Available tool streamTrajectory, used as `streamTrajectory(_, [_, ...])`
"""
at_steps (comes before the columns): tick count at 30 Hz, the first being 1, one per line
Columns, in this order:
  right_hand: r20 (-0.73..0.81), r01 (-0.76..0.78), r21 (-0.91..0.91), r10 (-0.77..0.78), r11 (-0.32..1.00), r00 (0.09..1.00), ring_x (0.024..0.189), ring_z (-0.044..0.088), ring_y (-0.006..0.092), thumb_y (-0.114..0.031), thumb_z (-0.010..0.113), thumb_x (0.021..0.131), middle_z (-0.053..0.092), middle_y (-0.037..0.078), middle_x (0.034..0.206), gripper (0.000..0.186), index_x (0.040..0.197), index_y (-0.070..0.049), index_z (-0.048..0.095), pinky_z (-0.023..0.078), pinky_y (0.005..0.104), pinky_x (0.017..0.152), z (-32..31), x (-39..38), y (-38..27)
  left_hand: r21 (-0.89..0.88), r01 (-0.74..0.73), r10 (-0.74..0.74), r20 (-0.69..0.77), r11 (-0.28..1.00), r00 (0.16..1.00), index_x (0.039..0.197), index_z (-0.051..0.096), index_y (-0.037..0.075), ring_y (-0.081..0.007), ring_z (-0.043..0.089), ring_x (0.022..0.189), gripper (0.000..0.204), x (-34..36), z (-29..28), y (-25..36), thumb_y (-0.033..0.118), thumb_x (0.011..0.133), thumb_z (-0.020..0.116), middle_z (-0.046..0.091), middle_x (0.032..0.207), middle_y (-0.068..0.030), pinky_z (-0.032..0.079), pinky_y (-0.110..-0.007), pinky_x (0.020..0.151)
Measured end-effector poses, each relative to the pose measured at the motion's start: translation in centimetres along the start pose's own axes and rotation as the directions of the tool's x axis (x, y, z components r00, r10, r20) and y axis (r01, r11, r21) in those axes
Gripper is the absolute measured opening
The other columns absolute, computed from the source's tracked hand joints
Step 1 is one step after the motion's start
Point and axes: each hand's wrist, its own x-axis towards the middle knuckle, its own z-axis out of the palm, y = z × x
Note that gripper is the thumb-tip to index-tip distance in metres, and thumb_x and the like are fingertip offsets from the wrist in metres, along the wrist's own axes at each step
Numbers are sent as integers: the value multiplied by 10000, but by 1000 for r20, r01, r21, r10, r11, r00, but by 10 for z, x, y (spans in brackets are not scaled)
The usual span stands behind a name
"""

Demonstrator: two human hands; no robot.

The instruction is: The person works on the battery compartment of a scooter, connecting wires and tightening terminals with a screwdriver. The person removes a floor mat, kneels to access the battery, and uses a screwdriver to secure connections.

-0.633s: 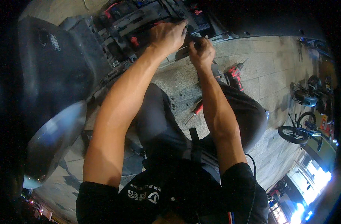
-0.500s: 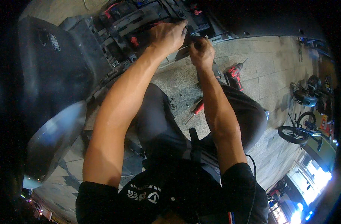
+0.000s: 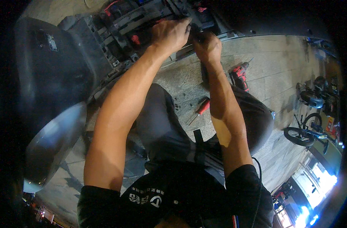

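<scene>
Paving [image 3: 274,68]: 1 cordless drill [image 3: 240,77], 1 screwdriver [image 3: 204,106]. Chassis [image 3: 128,19]: lying uncovered, apparently unfinished, beneath fingers: left hand [image 3: 171,36], right hand [image 3: 208,48]; grip indiscernible.

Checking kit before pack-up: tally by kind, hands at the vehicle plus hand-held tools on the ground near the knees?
Hands: 2, left hand and right hand, both at the opened vehicle body
Power drill, red and black: 1
Screwdriver, red-handled: 1
Total: 4
</scene>
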Motion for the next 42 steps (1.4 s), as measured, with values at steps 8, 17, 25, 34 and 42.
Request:
streamTrajectory(8, [-148,-8,38,13,999,989,759,628,398,-176,709,765,653,195,825,173,866,-37,690,511,443,683,8,-14,-2,33,-22,24,-65,999,998,1147,672,235,-351,668,669,300,-2,6,-3,317,864,618,687,776,-142,533,-466,569])
streamTrajectory(17, [-204,-7,72,21,997,979,752,616,395,-167,702,755,638,191,820,204,878,-6,673,504,446,680,17,-15,-2,35,-10,11,-26,999,1000,1126,675,233,-355,668,672,283,-2,4,-1,319,862,618,686,773,-145,531,-472,568])
streamTrajectory(25, [-251,57,12,-53,998,967,772,592,411,-143,699,757,621,195,819,166,867,-23,666,489,475,677,23,-19,4,22,-31,32,-74,999,997,1134,671,229,-352,660,639,294,-2,7,-4,316,859,615,678,734,-140,527,-467,559])
streamTrajectory(34, [-194,49,61,-36,997,980,788,599,401,-139,719,731,630,184,813,145,852,-64,689,498,459,689,18,-17,1,8,-22,23,-62,1000,998,1018,673,199,-347,666,639,204,-2,7,-3,285,843,614,678,725,-125,521,-464,536])
streamTrajectory(42, [-198,61,143,-32,988,980,748,630,361,-147,733,723,652,169,809,181,864,-40,700,512,422,672,17,-20,4,4,0,0,-28,1000,1000,1122,670,233,-349,665,651,294,-1,1,-2,284,835,628,682,738,-133,532,-468,568])
